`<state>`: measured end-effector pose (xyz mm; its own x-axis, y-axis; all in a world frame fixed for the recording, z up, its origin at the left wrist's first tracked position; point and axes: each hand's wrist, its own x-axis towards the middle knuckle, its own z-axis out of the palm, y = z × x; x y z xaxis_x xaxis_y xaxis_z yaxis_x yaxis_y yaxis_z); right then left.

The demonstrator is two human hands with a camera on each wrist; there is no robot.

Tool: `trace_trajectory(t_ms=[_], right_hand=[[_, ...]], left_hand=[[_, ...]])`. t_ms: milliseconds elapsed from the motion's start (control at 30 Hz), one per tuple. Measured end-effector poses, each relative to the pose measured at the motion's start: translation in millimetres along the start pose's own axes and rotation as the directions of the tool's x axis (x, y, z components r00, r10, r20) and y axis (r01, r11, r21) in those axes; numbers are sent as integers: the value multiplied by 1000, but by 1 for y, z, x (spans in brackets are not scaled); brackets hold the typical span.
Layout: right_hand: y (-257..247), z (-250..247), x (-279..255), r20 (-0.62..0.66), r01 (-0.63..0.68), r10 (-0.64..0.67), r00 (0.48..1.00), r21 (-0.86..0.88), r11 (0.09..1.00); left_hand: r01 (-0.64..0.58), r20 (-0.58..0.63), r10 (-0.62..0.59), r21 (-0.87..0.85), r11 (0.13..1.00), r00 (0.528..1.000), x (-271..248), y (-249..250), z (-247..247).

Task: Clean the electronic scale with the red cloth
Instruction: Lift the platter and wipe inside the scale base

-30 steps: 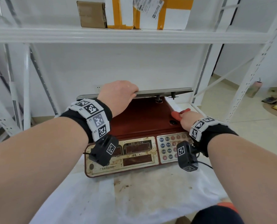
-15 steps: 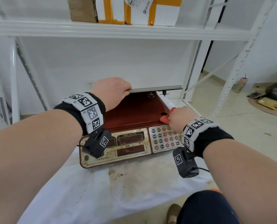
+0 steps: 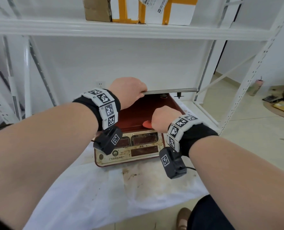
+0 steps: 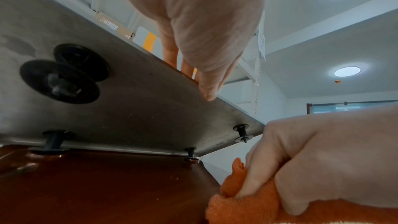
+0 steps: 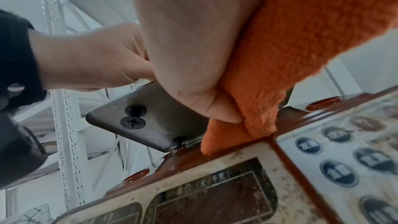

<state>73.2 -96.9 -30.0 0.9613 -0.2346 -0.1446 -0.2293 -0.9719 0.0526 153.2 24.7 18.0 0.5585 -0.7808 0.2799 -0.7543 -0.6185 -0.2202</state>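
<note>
Red cloth (image 3: 147,124) bunched in my right hand (image 3: 162,119) rubs the electronic scale (image 3: 134,146) body on the surface; my left hand (image 3: 128,92) pinches its steel weighing pan (image 3: 171,91) up. Display panel (image 3: 138,146) looks grimy, unwiped.

Dark red scale body (image 3: 134,112), grey steel pan (image 3: 171,90), orange-red cloth (image 4: 254,205), stained white sheet (image 3: 104,188).

Bright, even light fills every view; two round ceiling lamps (image 4: 347,71) glow with soft halos. Straight lines bow toward the wide-angle edges. The keypad (image 5: 344,163) close to the right wrist camera is blurred.
</note>
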Motion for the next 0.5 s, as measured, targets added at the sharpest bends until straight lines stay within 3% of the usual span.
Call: trace_trajectory(t_ms=[200,300,500], right_hand=[[7,13,13,20,54,-54,998,9,999],[18,18,8,-64,-8,16,998,121,993],[25,15,-5,-98,-115,129,987,140,983]], left_hand=[[-79,-1,80,54,995,997,-1,0,-2],[-150,39,146,117,982,989,-3,-3,1],[-245,101,225,285,927,969,-16,-11,2]])
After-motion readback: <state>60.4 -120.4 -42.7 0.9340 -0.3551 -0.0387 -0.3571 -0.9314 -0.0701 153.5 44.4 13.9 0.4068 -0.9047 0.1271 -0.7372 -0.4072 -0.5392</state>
